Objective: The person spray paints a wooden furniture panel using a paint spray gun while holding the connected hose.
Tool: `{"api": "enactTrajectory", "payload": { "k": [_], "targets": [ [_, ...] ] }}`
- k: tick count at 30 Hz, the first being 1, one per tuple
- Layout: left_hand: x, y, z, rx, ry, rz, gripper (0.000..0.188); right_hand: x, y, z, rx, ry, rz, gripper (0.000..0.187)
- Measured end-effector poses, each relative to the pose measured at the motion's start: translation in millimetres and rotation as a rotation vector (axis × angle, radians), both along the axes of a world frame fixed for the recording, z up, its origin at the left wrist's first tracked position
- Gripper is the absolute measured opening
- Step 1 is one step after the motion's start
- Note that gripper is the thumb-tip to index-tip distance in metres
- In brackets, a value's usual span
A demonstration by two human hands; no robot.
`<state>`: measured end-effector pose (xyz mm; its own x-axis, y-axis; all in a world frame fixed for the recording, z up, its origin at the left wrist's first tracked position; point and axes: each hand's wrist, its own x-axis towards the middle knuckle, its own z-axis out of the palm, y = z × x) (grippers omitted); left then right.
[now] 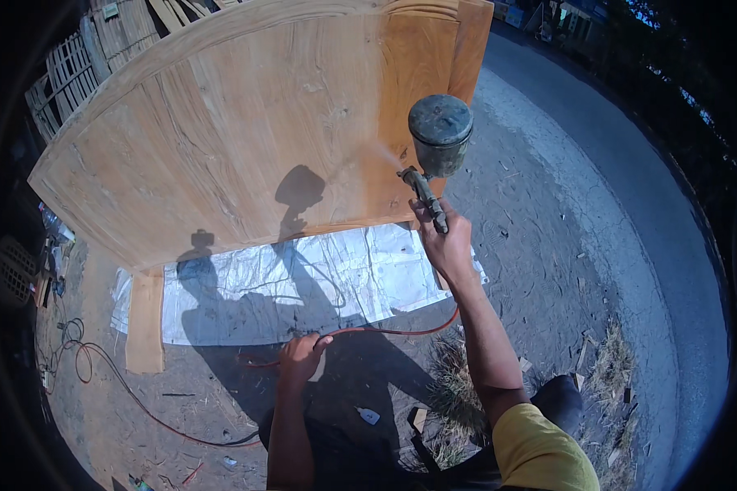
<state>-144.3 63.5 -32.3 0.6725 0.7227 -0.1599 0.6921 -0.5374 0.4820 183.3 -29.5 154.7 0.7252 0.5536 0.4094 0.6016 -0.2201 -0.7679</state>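
Note:
My right hand (450,244) is closed around a spray gun (424,199) with a dark, stained paint cup (442,131) on top. A fine mist leaves its nozzle toward a large wooden headboard-like panel (262,114) with a curved top edge. The panel's right part is a wet-looking orange-brown; the rest is pale, bare-looking wood. Lower down, my left hand (303,357) grips a thin red air hose (385,331), which runs up toward my right forearm. Shadows of my body and the gun fall across the panel and the sheet beneath it.
A white plastic sheet (368,274) lies under the panel, beside its wooden leg (145,323). More hose (123,372) loops over the dirt at left. Dry grass tufts (454,385) and wood scraps (418,420) lie near my feet. A paved road (622,155) curves along the right.

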Motion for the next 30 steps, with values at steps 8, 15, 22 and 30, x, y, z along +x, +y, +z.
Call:
{"api": "enactTrajectory", "payload": {
  "k": [8, 15, 22, 30],
  "targets": [
    [30.1, -4.2, -5.1, 0.049, -0.185, -0.051, 0.054, 21.8, 12.9, 107.5, 0.183, -0.218, -0.009, 0.04],
    [46.5, -9.8, -2.7, 0.172, -0.318, -0.103, 0.049, 25.6, 18.6, 184.5, 0.233, -0.348, -0.09, 0.042],
    [41.7, 0.0, 0.3, 0.058, -0.213, -0.011, 0.049, 26.9, 22.5, 153.2, 0.204, -0.25, -0.034, 0.045],
    [29.9, 3.5, -1.5, 0.05, -0.147, 0.056, 0.052, 15.7, 12.4, 12.2, 0.066, -0.098, -0.029, 0.034]
  ]
}}
